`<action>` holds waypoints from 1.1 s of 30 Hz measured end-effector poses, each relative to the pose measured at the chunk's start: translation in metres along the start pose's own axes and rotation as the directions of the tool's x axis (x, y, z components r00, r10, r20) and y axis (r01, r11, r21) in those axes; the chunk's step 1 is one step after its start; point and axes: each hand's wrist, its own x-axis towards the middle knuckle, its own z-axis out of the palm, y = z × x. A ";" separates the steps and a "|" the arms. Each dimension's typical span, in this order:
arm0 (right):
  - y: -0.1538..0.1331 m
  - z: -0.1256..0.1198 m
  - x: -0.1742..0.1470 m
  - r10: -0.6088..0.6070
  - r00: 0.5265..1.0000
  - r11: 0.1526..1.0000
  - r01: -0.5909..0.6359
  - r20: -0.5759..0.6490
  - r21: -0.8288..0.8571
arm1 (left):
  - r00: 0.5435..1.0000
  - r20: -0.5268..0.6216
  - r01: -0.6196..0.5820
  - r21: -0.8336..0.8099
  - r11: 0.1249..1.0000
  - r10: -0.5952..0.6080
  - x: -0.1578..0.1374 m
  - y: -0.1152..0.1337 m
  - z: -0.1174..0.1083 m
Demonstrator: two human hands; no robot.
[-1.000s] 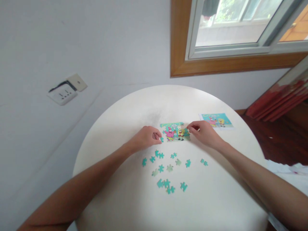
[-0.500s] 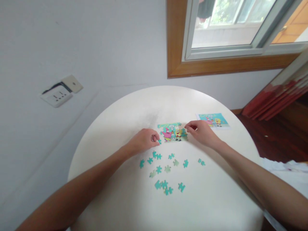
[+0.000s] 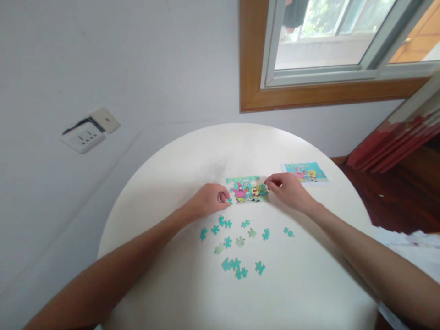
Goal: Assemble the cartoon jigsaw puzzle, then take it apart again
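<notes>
Centre of frame: left hand [image 3: 210, 200], grip pinching a teal jigsaw piece [image 3: 230, 201] beside the part-assembled puzzle [image 3: 245, 191]; right hand [image 3: 290, 189] at its right edge, grip state indeterminable.

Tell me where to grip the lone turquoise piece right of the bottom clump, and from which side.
I'd pinch the lone piece across opposite edges, reaching down from its right. It lies flat, with knobs jutting out that fingertips could catch, and the clump of pieces sits on its left, where fingers might nudge it.
</notes>
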 end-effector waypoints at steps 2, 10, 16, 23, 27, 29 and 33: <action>0.000 0.000 0.000 0.001 1.000 1.000 -0.001 0.004 -0.010 | 1.000 -0.008 -0.005 0.005 1.000 0.005 0.001 0.000 0.001; 0.000 0.001 0.000 -0.003 1.000 1.000 0.003 0.005 -0.011 | 1.000 -0.017 -0.024 0.018 1.000 0.024 0.001 -0.003 0.002; 0.000 0.001 0.001 -0.005 1.000 1.000 0.005 0.014 -0.014 | 1.000 0.008 -0.019 -0.025 1.000 0.019 0.001 -0.007 0.003; 0.000 0.001 0.000 -0.009 1.000 1.000 0.009 0.012 -0.007 | 0.999 0.046 -0.013 -0.070 0.997 0.016 0.002 -0.010 -0.001; 0.001 0.001 0.000 -0.014 1.000 1.000 0.014 0.009 -0.017 | 0.999 0.041 -0.017 -0.054 0.998 0.019 0.001 -0.010 -0.002; 0.002 0.002 0.000 -0.013 1.000 1.000 0.013 0.007 -0.017 | 0.999 0.039 -0.010 -0.050 0.999 0.012 0.001 -0.009 -0.002; 0.003 0.002 0.000 -0.011 1.000 1.000 0.011 0.016 -0.023 | 0.999 0.040 -0.004 -0.055 0.998 0.006 0.001 -0.006 -0.002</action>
